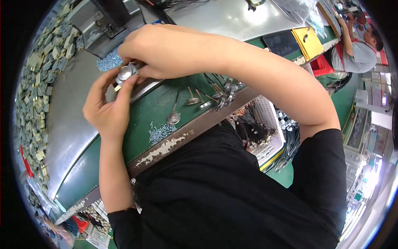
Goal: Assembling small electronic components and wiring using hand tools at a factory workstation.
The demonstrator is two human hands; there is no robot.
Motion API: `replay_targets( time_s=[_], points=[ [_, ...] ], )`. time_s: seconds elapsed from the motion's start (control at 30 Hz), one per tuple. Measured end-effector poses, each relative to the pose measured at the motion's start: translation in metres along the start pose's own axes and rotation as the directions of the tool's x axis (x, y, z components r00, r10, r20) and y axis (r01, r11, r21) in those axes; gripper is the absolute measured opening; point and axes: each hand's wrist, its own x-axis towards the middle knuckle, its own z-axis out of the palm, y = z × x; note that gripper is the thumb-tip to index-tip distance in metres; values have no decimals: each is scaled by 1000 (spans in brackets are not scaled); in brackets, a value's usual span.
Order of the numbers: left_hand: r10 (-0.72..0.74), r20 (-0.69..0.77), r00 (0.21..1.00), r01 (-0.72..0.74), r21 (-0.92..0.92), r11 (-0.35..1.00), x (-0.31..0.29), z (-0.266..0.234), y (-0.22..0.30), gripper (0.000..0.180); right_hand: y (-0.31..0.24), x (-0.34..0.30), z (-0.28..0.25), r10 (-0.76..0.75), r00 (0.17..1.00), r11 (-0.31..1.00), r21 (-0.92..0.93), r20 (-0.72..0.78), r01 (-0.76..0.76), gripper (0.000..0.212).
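Note:
Between my two hands is a small round silver metal part [125,73]. The thumb and forefinger of my left hand [105,103] pinch it from the near left side. My right hand [151,50] reaches across from the right, its fingertips closed on the same part and partly hiding it. Right behind it lies a pile of small bluish screws [110,61]. On the green bench top, nearer to me, rest a round metal piece with a stem [174,118], a few similar pieces [193,100] and a loose heap of screws [161,133].
A dark machine fixture [101,31] stands behind my hands. Many small blocky parts [41,91] cover the far left. At right are a dark tablet-like slab [282,43], a yellow pad [307,43] and a co-worker [356,54]. Below the bench edge sits a white basket [269,116] of wired parts.

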Motion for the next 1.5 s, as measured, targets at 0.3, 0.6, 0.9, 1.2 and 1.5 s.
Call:
replay_targets(
  time_s=[0.3,0.6,0.9,1.2,1.5],
  points=[
    [-67,-192,979,78,52,996,21,-18,21,28,-4,17,-5,-148,981,980,-149,-125,129,36],
    [-9,-60,998,0,-155,988,20,-26,38,62,9,30,-21,-397,753,895,-39,-525,445,31],
    [133,389,912,-171,64,983,45,-6,54,26,158,65,-116,467,401,881,375,-788,-289,53],
    [131,402,906,-148,10,989,39,2,45,20,218,52,-105,-8,432,488,-380,-902,-785,47],
    [133,409,903,-123,-52,991,31,-2,43,19,40,-18,-51,395,911,918,-95,115,-386,21]
  ],
)
